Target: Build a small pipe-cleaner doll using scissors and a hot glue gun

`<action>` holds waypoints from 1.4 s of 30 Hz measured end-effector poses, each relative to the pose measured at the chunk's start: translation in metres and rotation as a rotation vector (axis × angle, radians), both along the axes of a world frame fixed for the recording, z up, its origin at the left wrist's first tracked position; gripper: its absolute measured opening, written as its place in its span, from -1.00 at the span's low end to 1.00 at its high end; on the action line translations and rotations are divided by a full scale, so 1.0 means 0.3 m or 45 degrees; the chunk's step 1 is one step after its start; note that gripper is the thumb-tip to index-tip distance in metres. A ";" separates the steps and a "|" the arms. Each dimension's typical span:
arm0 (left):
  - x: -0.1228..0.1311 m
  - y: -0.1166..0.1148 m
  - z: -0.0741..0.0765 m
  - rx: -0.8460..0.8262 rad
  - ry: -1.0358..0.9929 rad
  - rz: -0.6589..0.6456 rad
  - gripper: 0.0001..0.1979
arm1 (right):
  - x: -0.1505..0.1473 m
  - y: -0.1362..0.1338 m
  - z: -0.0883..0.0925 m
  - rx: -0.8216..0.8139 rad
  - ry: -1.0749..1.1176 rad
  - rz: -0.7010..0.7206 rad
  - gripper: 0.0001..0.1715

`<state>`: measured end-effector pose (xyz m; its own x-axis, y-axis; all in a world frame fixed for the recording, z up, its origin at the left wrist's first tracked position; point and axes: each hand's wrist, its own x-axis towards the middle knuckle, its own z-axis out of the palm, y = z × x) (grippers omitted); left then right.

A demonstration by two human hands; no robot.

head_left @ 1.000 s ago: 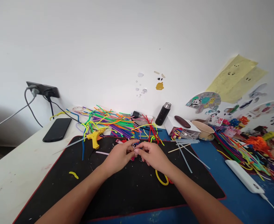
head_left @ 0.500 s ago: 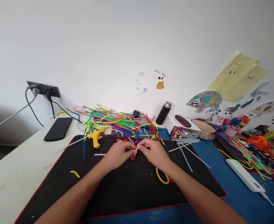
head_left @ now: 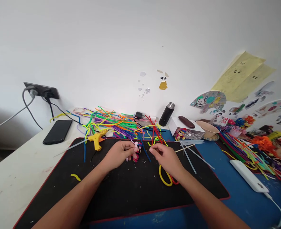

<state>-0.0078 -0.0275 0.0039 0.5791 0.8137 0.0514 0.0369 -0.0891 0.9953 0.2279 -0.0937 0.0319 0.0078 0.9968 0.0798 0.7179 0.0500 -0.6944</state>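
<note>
My left hand (head_left: pixel 118 155) pinches a small doll (head_left: pixel 138 153) of pink, red and blue pipe cleaners, with a white piece near its top. To the right of the doll, and apart from it, is my right hand (head_left: pixel 166 158). Its fingers are curled, thumb near forefinger; anything between them is too small to make out. A dark blue pipe cleaner (head_left: pixel 145 149) lies between the hands. Under my right wrist are the yellow and red handles of scissors (head_left: pixel 164 178). Both hands are above a black mat (head_left: pixel 121 194) with a red edge.
A yellow glue gun (head_left: pixel 97 139) lies left of the hands, near a phone (head_left: pixel 57 131). Behind them spreads a pile of pipe cleaners (head_left: pixel 118 124). A black flask (head_left: pixel 167 114), a white box (head_left: pixel 187 127), another doll (head_left: pixel 180 134) and glue sticks (head_left: pixel 189 159) stand or lie to the right.
My right hand has moved right, away from my left hand and the doll. More of the doll now shows in my left hand. The view has shifted slightly.
</note>
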 end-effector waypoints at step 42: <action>0.009 -0.009 -0.002 -0.162 -0.178 0.028 -0.57 | 0.242 -0.199 -0.176 -0.479 0.428 -0.321 -0.39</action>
